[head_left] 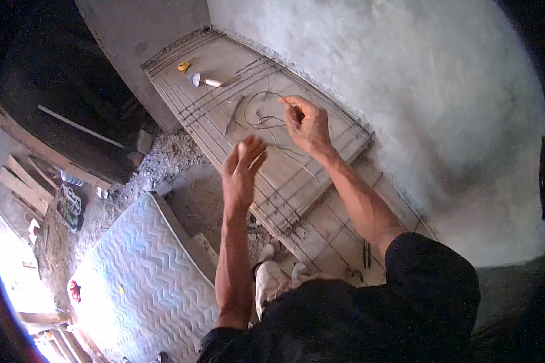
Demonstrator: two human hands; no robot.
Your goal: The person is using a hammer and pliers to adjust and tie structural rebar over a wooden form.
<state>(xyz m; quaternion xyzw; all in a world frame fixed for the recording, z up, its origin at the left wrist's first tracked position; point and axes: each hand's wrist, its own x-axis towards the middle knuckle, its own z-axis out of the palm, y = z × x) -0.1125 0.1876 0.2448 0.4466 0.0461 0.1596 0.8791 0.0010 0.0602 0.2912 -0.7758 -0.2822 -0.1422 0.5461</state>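
Raised over the slab-like panel [287,175], my right hand [309,124] pinches a thin dark wire [247,112] between thumb and forefinger. The wire curves leftward in a loose loop with a small tangle below. My left hand [242,166] is held over the panel's near-left edge, fingers apart and slightly bent, with nothing visible in it. Thin steel bars [209,100] run along and across the panel, crossing near its ends. Left of the wire lies a narrow metal bar [234,115]. Loose wire pieces [297,158] lie between my hands.
Toward the panel's far end are a white-handled tool [207,80] and a small yellow object [183,66]. A plastered wall [430,103] borders the right side. A mattress [151,260] lies at lower left, near rubble [163,157] and wooden planks [24,184]. Dark handles [367,254] show near my right elbow.
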